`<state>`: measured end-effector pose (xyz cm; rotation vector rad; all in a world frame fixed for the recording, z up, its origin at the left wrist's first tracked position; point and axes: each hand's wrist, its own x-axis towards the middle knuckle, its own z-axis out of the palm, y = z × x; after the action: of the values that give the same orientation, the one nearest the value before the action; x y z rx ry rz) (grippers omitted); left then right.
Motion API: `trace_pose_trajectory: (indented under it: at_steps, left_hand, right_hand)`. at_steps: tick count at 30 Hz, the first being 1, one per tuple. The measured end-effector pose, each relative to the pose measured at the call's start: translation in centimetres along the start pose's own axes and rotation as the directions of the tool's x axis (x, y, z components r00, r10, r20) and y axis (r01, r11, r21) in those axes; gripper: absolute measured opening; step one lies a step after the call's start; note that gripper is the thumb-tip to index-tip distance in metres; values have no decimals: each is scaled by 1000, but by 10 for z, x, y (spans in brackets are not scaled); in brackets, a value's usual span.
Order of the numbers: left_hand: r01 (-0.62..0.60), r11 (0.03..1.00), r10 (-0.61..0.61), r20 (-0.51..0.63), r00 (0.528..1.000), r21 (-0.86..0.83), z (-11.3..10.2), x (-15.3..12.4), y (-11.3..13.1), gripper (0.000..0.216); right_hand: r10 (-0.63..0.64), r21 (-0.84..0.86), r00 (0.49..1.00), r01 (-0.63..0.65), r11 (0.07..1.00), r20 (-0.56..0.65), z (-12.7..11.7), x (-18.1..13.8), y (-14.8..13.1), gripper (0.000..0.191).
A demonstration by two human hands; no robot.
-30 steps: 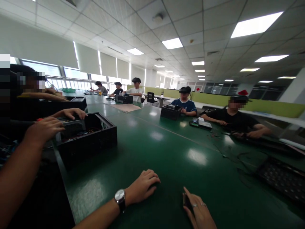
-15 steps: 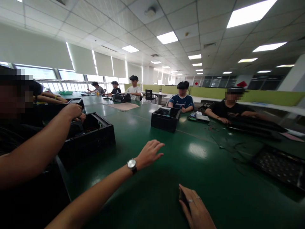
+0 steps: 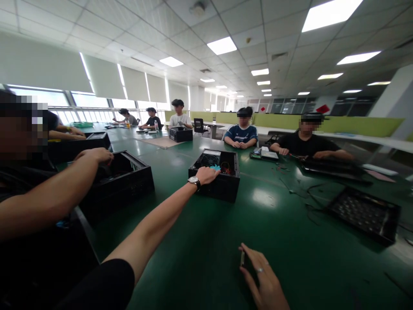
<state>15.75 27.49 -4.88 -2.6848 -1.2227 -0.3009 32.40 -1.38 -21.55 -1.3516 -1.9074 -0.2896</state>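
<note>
My left hand [image 3: 207, 174], with a watch on its wrist, is stretched out to a black computer case [image 3: 214, 189] with its top open. Its fingers are curled over the near rim of the case. A fan and coloured wires show inside, and a bright blue piece [image 3: 215, 167] lies right at my fingers. My right hand [image 3: 263, 275], wearing rings, is low on the near side of the table. Between thumb and fingers it grips a small dark flat object [image 3: 242, 259] with a metallic edge; its kind cannot be made out.
On my left, a co-worker's arm [image 3: 64, 189] reaches into another open case [image 3: 129, 183]. A black perforated panel [image 3: 364, 213] and loose cables [image 3: 311, 202] lie on the right of the green table [image 3: 180, 249]. Several people sit across, near a small pile of parts [image 3: 264, 153].
My left hand has moved forward from open air onto the case's rim. The case now sits closer to me. The person opposite has brought both hands together. My right hand has hardly moved.
</note>
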Motion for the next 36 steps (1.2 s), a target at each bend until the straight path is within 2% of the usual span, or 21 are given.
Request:
trace_pose_trajectory:
  at_steps: [4,6,8,10,12,13,15,17,19,22,28,32,36]
  left_hand:
    - [-45,999,45,35,998,7,-17,-74,32,54]
    - [-152,987,156,93,983,-53,-31,-120,45,61]
    - [-318,922,362,203,910,-221,-50,-157,50,64]
    - [-435,820,533,219,817,-373,-66,-176,46,57]
    - [-508,779,587,142,797,-368,-68,-176,34,49]
    - [-531,785,589,117,800,-319,-63,-170,26,57]
    - [-518,827,556,179,812,-218,-44,-155,12,85]
    - [-482,861,508,301,807,-162,-22,-141,3,106]
    - [-491,860,508,332,795,-141,-6,-132,-2,114]
    - [-549,826,561,289,776,-131,1,-125,0,108]
    - [-619,783,596,368,713,-69,-7,-120,10,103]
    - [-631,776,597,308,741,15,-17,-130,4,111]
    - [-584,811,557,255,791,39,-24,-146,-4,102]
  right_hand:
    - [87,-39,985,-94,995,-152,-54,19,-11,46]
    - [176,-64,971,-189,980,-162,-88,38,-21,48]
    - [232,-62,966,-239,969,-112,-116,61,-32,53]
    - [183,-9,983,-183,983,-4,-127,87,-41,53]
    - [54,63,986,-65,996,155,-121,111,-47,44]
    - [-1,83,968,-20,996,252,-113,121,-48,39]
    - [-42,40,891,27,999,452,-93,136,-51,34]
    - [5,-102,784,75,992,621,-73,147,-53,36]
    - [84,-245,701,133,960,709,-58,156,-54,36]
    - [158,-346,657,166,923,738,-42,170,-55,28]
    - [266,-427,624,121,896,735,-18,190,-46,22]
    - [328,-427,577,41,903,748,-1,193,-38,29]
    - [347,-381,525,-46,924,778,19,196,-37,32]
